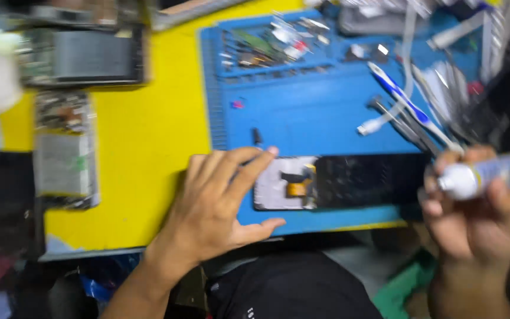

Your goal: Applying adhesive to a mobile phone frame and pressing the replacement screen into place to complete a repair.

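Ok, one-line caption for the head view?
Left hand steadies an opened phone on a blue mat; right hand holds a small tube.

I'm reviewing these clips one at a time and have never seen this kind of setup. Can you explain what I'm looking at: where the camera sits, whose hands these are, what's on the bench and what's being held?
There is no machine here. The one picture comes from a camera worn on a person's head, looking down at their own two bare hands over a workbench.

The left hand rests flat on the end of an opened phone, a dark slab with a pale section and a small orange part showing. The right hand holds a small tube with a white cap.

The phone lies on a blue work mat spread over a yellow table. The mat's top tray holds small parts, and a blue-and-white toothbrush and metal tools lie to the right. Other phone parts sit at the left. The picture is motion-blurred.
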